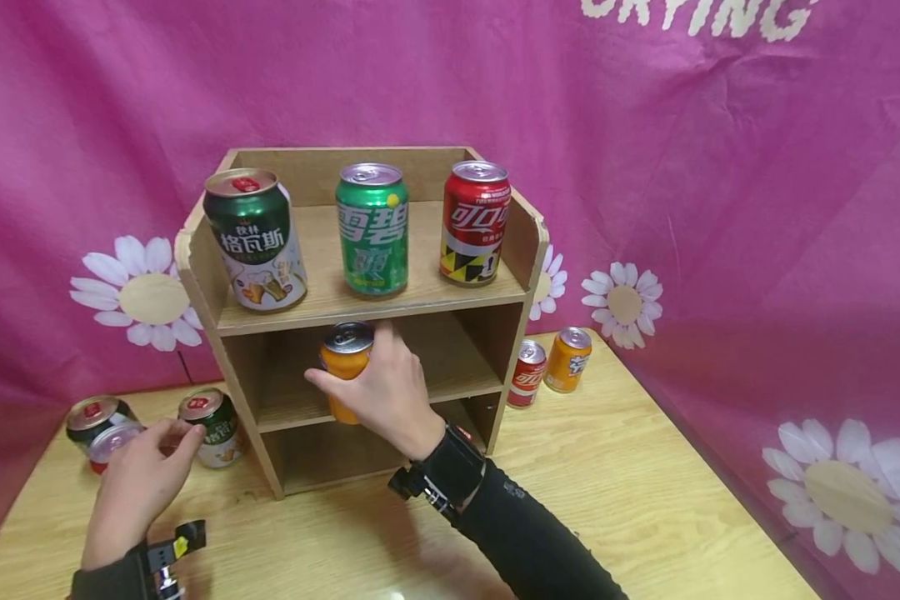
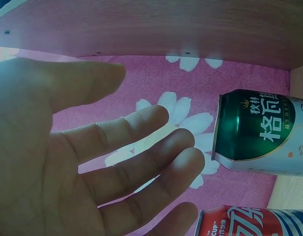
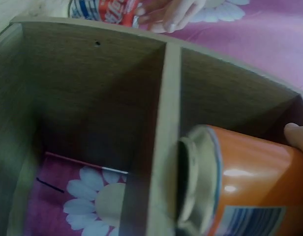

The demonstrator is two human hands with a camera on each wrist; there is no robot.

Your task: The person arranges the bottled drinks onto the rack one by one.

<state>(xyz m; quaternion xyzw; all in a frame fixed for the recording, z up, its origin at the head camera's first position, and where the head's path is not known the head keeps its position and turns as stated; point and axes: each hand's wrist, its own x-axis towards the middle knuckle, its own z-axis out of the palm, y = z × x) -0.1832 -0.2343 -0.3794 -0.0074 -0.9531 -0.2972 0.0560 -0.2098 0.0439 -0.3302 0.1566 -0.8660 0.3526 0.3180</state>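
"Location of that orange cylindrical metal can (image 1: 341,363) w/ silver top?"

"Mid compartment (image 1: 450,350) of the tan wooden shelf unit (image 1: 423,250), right at the front, roughly upright in head view. Can't tell if its base touches the board."

"R hand (image 1: 393,392)?"

"Grasping it: thumb on one side, fingers curled round the other."

"And L hand (image 1: 146,471)?"

"Released, fingers loosely spread per L wrist cam, holding nothing. It's over by the red metal can w/ silver top (image 1: 112,442), which it partly hides in head view. Can't tell if they touch."

"Other cans near it?"

"Two, both dark green-and-white metal w/ red tabs: outer can (image 1: 93,412) on the far L, inner can (image 1: 220,429) btwn L hand and the unit."

"R side of the unit?"

"Small red metal can (image 1: 527,379) just beside a second orange can (image 1: 567,360), both upright on the light wood-grain table (image 1: 607,483)."

"Top shelf, L to R?"

"Tall green-and-white can (image 1: 258,242), bright green can (image 1: 372,233), red can w/ yellow-black checks (image 1: 476,221). All upright, spaced apart."

"Bkgd?"

"Magenta cloth w/ big white daisies (image 1: 622,150), white lettering up top. Both sleeves (image 1: 540,533) black, dark wrist gear on each."
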